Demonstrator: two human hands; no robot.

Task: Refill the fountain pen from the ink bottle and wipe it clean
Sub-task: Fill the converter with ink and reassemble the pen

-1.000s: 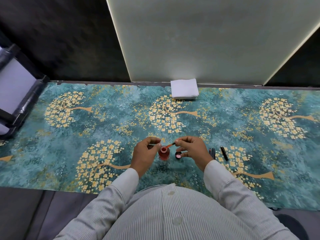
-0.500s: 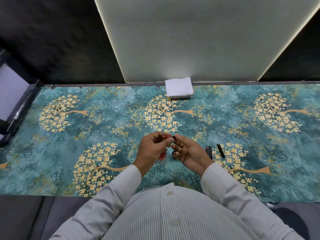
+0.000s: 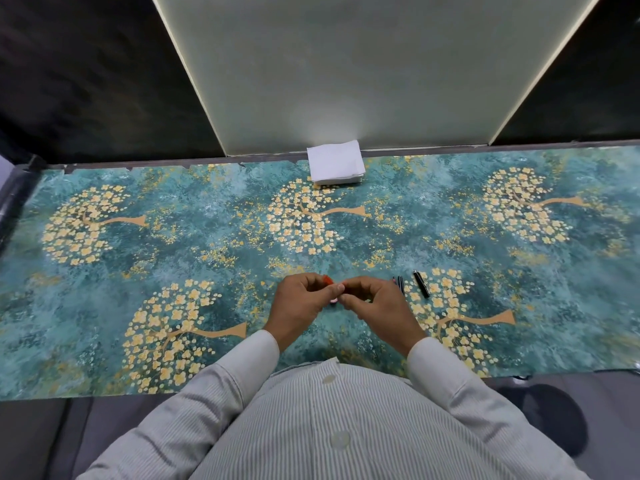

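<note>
Both hands meet fingertip to fingertip just above the table, near its front middle; left hand (image 3: 299, 301) curled, thumb and forefinger pinched narrow on a small red-orange piece (image 3: 327, 280) that peeks out above its knuckles, likely part of the fountain pen or the ink bottle, too hidden to tell which; right hand (image 3: 372, 301) also curled in, fingertips pressed against the left thumb, what it grips, if anything, is covered by the fingers, cannot tell; a small dark and pinkish bit (image 3: 333, 301) shows below, between the two hands, looks like a cap or bottle mouth, unclear; ink bottle itself is mostly hidden behind the left hand; right of the right hand, lying flat on the table, two thin dark pen parts (image 3: 400, 284) side by side, then a little further right a black pen piece (image 3: 421, 284) with a silver tip, angled, apart from the hands; table covered with a teal cloth (image 3: 138, 258) printed with gold flower trees; stack of white tissues (image 3: 336, 162) at the far edge against a pale wall panel (image 3: 346, 71), well apart from the hands; both forearms in a light striped shirt sleeve (image 3: 242, 368), torso fills the bottom of the view
</note>
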